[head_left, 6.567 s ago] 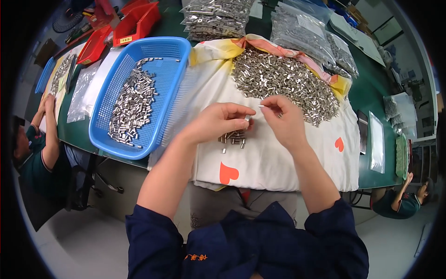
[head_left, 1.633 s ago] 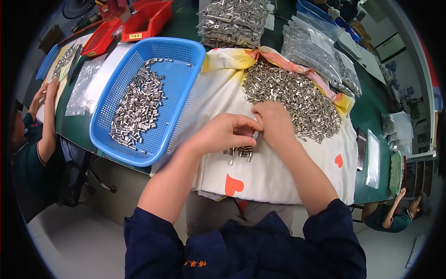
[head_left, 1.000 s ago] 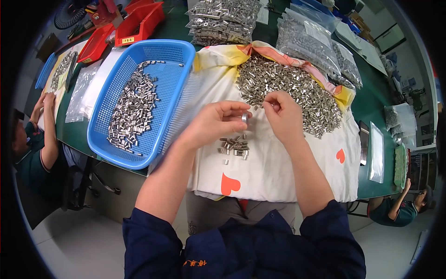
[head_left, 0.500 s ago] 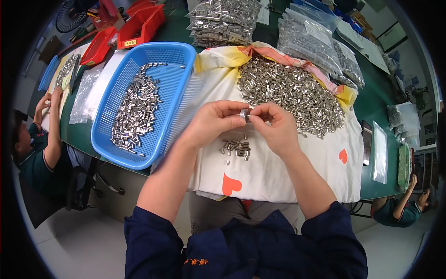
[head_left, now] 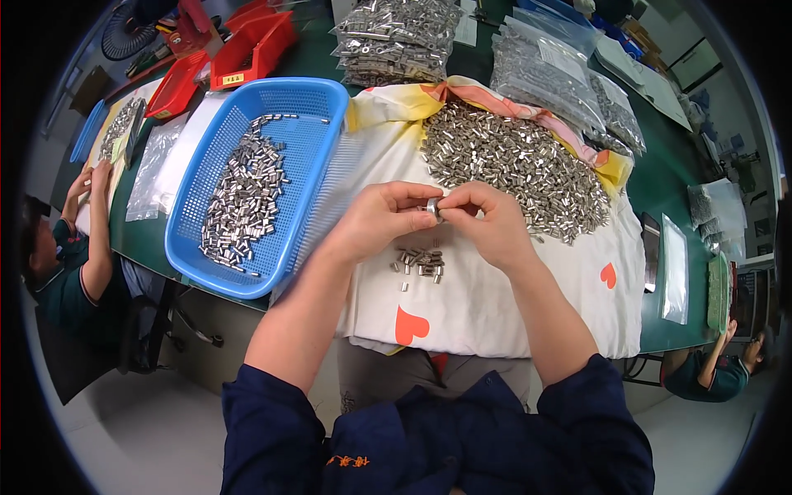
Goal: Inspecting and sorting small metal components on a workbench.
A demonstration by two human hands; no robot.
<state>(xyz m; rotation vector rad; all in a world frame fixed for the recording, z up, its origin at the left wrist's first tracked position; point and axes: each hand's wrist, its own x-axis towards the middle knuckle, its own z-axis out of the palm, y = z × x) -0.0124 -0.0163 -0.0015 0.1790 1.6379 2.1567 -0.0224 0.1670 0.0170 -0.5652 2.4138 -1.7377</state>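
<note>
Between thumb and fingers, my left hand [head_left: 388, 216] pinches a round metal ring [head_left: 433, 208]. My right hand [head_left: 487, 219] meets it there, thumb and forefinger closed at the ring's right side. Whatever small piece those right fingertips hold is hidden by them. Below the hands, a small cluster of metal cylinders [head_left: 419, 262] lies on a white cloth [head_left: 528, 318] with red hearts. Beyond my right hand spreads a large heap of short metal cylinders [head_left: 511, 157]. To the left stands a blue plastic basket [head_left: 318, 103] with many such cylinders [head_left: 247, 194] inside.
Clear bags of metal parts [head_left: 394, 41] are stacked at the back, with more bags [head_left: 549, 74] at back right. Red bins [head_left: 252, 49] stand at back left. A phone [head_left: 651, 252] and a plastic bag [head_left: 675, 268] lie at right. Co-workers sit at both sides.
My right fingertips have closed in on the ring; the small cylinder seen between them and the ring earlier is now covered. The left hand keeps its hold.
</note>
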